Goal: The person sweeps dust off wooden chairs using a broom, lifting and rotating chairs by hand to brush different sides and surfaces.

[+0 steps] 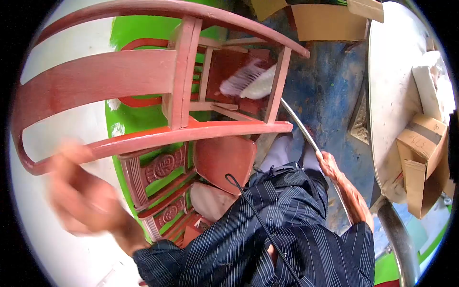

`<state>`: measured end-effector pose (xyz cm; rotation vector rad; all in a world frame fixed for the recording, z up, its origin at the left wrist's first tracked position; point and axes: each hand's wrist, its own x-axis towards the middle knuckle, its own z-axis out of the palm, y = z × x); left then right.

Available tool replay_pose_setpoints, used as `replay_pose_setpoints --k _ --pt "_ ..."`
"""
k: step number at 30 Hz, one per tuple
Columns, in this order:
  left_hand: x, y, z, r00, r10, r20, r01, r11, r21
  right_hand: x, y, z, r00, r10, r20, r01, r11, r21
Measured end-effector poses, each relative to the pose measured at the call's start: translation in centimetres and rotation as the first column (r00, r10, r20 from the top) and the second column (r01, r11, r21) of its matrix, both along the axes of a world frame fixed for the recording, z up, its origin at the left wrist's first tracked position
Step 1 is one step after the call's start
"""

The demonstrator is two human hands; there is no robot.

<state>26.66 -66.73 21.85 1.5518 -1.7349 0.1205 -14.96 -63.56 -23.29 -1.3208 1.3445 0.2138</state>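
Beside a red wooden chair [110, 76] raised on a slant over a worn blue floor [330, 95], a person in a dark pinstriped shirt [306, 244] grips a slim, silvery pole [306, 131] in the right hand [330, 167], the fingers closed around the shaft. The pole's long axis runs forward and to the left from that hand, the nearer of the two hands, towards a white, rounded piece [260, 85] and a blurred, pale lilac bristled piece [241, 77] seen through the chair's frame; how they join is hidden. The left hand [88, 191], well apart from the pole, is blurred near the curved end of the chair's back; whether its fingers are spread or pinched, or touch the wood, cannot be told. At right, a brown cardboard box [411, 143] beside a white, round-edged table [394, 95] bears dark handwritten marks, too small to read. Round carved emblems [166, 165] resembling a written character decorate the red chair backs below. No brand is legible.
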Motion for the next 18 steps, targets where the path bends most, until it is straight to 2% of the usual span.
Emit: replay_pose_setpoints --k 1,2,3,4,5,6,7,8,10,12,14,16,17,18 --pt "-1.3 2.3 -2.6 0.981 -0.187 0.057 0.18 0.978 0.102 0.5 -0.8 -1.4 0.995 0.003 0.103 -0.004 1.0 0.003" --pt "-2.8 5.5 -6.1 0.997 -0.07 -0.018 0.072 0.986 0.148 2.0 -2.5 -0.8 0.991 -0.012 0.136 0.001 0.997 0.076" --pt "-4.3 9.1 -10.1 0.967 0.212 -0.141 -0.176 0.957 0.231 3.1 -3.7 -1.5 0.98 -0.048 0.192 0.02 0.989 0.146" --pt "-5.8 12.6 -14.1 0.844 0.469 -0.258 -0.376 0.863 0.338 4.3 -5.2 -1.3 0.965 -0.06 0.257 0.005 0.978 0.21" --pt "-7.2 14.9 -16.8 0.791 0.597 -0.133 -0.431 0.698 0.571 5.3 -6.2 -2.2 0.936 -0.042 0.35 -0.027 0.982 0.189" --pt "-9.5 16.1 -19.1 0.796 0.602 -0.058 -0.432 0.633 0.642 6.5 -7.6 -2.7 0.933 -0.043 0.358 -0.043 0.973 0.228" --pt "-11.9 18.5 -22.2 0.614 0.769 -0.178 -0.453 0.529 0.718 7.4 -9.0 -2.4 0.885 -0.025 0.464 -0.097 0.967 0.237" --pt "-14.1 21.9 -25.2 0.38 0.887 -0.264 -0.437 0.423 0.794 8.6 -10.1 -2.3 0.885 -0.014 0.466 -0.11 0.965 0.238" --pt "-18.0 30.7 -29.4 0.204 0.906 -0.371 -0.291 0.418 0.86 11.8 -11.7 -1.8 0.876 -0.161 0.455 -0.046 0.911 0.41" --pt "-22.4 38.3 -33.1 0.223 0.911 -0.345 -0.3 0.401 0.865 13.9 -11.7 -1.1 0.916 -0.164 0.367 -0.021 0.892 0.452" --pt "-26.2 48.3 -38.5 0.262 0.914 -0.309 -0.232 0.371 0.899 14.0 -11.5 -2.9 0.95 -0.085 0.3 -0.044 0.916 0.399" --pt "-29.4 58.3 -44.1 0.306 0.9 -0.311 -0.108 0.358 0.928 13.4 -11.8 -3.3 0.964 0.213 0.157 -0.227 0.971 0.074" --pt "-29.0 56.9 -42.5 0.342 0.903 -0.259 -0.085 0.304 0.949 12.3 -12.4 -3.4 0.952 0.291 0.092 -0.294 0.955 0.029" --pt "-28.0 53.6 -41.1 0.351 0.913 -0.208 -0.066 0.246 0.967 10.6 -13.1 -3.6 0.951 0.295 0.094 -0.297 0.955 0.008"
